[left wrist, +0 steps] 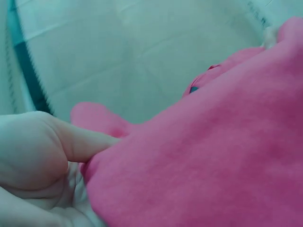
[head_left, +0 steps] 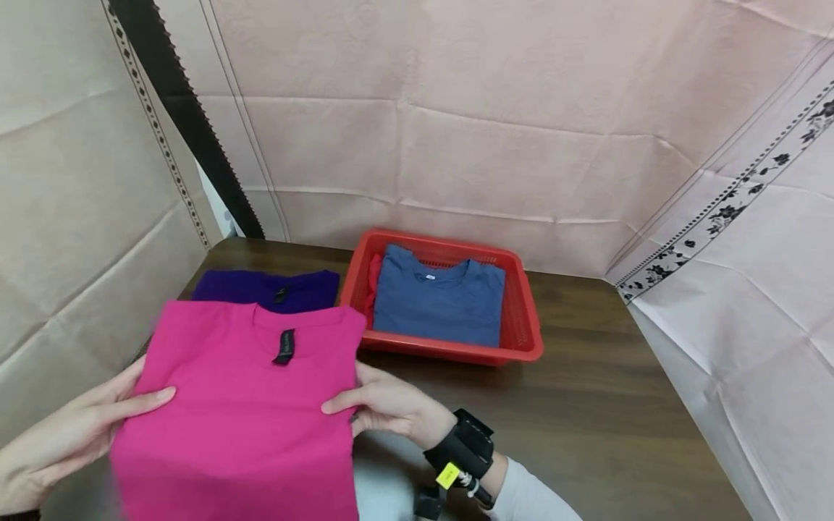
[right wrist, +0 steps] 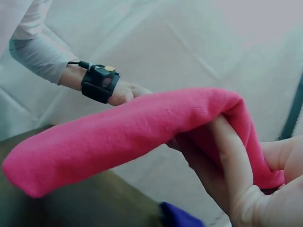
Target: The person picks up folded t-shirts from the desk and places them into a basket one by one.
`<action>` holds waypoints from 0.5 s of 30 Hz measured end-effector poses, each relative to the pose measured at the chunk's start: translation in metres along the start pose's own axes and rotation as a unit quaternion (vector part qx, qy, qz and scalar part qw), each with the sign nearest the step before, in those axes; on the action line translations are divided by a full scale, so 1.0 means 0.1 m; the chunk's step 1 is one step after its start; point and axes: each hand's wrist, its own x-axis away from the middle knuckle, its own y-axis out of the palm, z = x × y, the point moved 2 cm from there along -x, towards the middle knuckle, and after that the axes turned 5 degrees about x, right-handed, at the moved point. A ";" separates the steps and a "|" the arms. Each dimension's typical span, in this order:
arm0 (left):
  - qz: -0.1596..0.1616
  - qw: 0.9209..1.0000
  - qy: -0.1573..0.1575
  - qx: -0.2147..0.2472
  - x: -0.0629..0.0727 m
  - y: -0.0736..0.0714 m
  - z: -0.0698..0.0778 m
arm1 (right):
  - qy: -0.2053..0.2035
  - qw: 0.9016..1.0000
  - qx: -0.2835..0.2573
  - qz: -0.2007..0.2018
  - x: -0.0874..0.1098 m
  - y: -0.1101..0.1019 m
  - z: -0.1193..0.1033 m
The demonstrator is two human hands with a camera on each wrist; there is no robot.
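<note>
A folded bright pink T-shirt (head_left: pixel 241 412) with a black neck label is held up by both hands at the left front in the head view. My left hand (head_left: pixel 78 434) grips its left edge, thumb on top. At the right edge my right hand (head_left: pixel 391 405) pinches it, thumb on the front and fingers beneath. The right wrist view shows those fingers (right wrist: pixel 232 161) under the pink shirt (right wrist: pixel 123 132). In the left wrist view the thumb presses on the cloth (left wrist: pixel 203 142). Behind it a folded purple shirt (head_left: pixel 267 286) lies on the table, partly covered from sight.
A red plastic basket (head_left: pixel 531 318) stands at the back middle of the brown wooden table (head_left: pixel 606 405). Inside lie a folded blue T-shirt (head_left: pixel 443 297) and a piece of red cloth (head_left: pixel 373 282). Pale cloth (head_left: pixel 456 145) hangs around the table's back and sides.
</note>
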 end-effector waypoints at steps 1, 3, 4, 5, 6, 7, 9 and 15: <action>0.007 1.000 -0.003 -0.011 -0.07 0.07 0.07 | -0.008 1.000 0.004 0.003 0.07 -0.03 -0.05; 0.024 0.999 -0.012 -0.040 -0.22 0.21 0.22 | -0.023 1.000 0.008 0.012 0.20 -0.09 -0.15; 0.032 0.998 -0.018 -0.054 -0.30 0.29 0.30 | -0.031 0.999 0.008 0.016 0.26 -0.12 -0.21; 0.032 0.997 -0.019 -0.062 -0.39 0.36 0.37 | -0.040 0.999 0.010 0.022 0.33 -0.16 -0.26; 0.026 0.997 -0.017 -0.068 -0.48 0.43 0.44 | -0.048 0.998 0.012 0.030 0.39 -0.20 -0.31; 0.020 0.997 -0.014 -0.072 -0.58 0.50 0.51 | -0.055 0.998 0.010 0.038 0.45 -0.23 -0.37; 0.002 0.997 -0.007 -0.072 -0.77 0.64 0.64 | -0.068 0.996 0.008 0.056 0.57 -0.32 -0.47; -0.025 0.997 -0.002 -0.074 -1.34 1.03 0.93 | -0.098 0.989 0.007 0.110 0.89 -0.61 -0.75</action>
